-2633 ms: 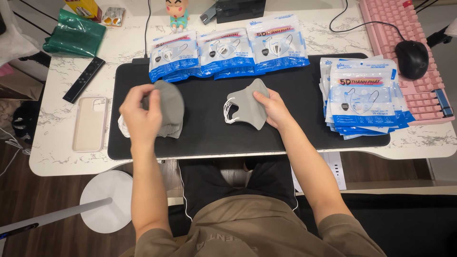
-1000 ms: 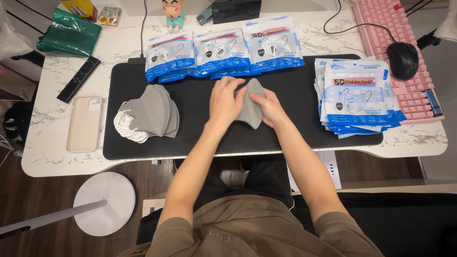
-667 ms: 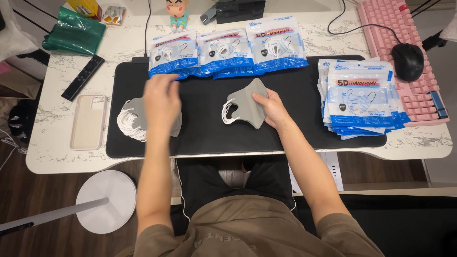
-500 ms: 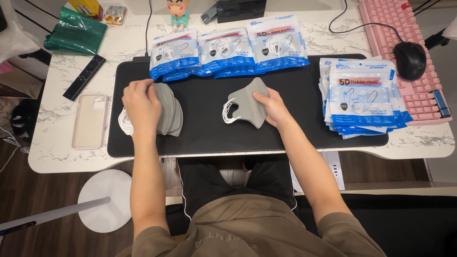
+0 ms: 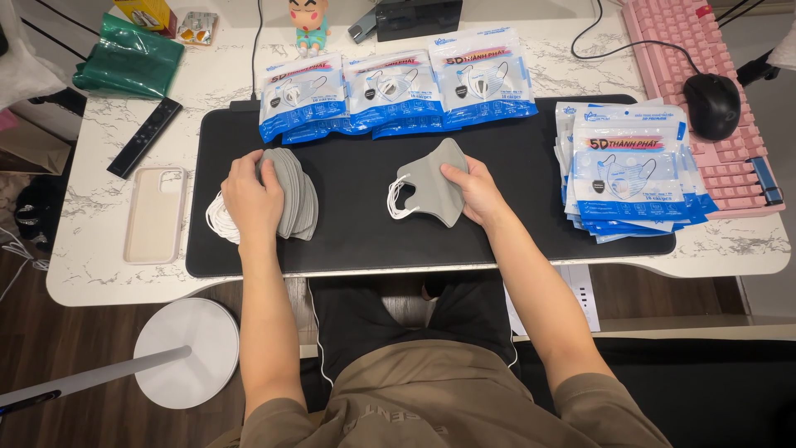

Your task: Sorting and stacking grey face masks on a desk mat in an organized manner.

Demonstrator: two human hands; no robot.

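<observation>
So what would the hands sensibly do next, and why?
Probably the right hand carries its grey mask over to the stack under the left hand: that mask lies alone on the mat, while the others sit fanned together.

A white marble-patterned desk (image 5: 91, 211) carries a black desk mat (image 5: 356, 232) across its middle. Directly on the desk at the left lie a phone case (image 5: 154, 214), a black remote (image 5: 144, 138) and, far left, a green bag (image 5: 126, 60). At the far right sit a pink keyboard (image 5: 701, 99) and a black mouse (image 5: 711, 105). A small figurine (image 5: 308, 26) stands at the far edge.
</observation>
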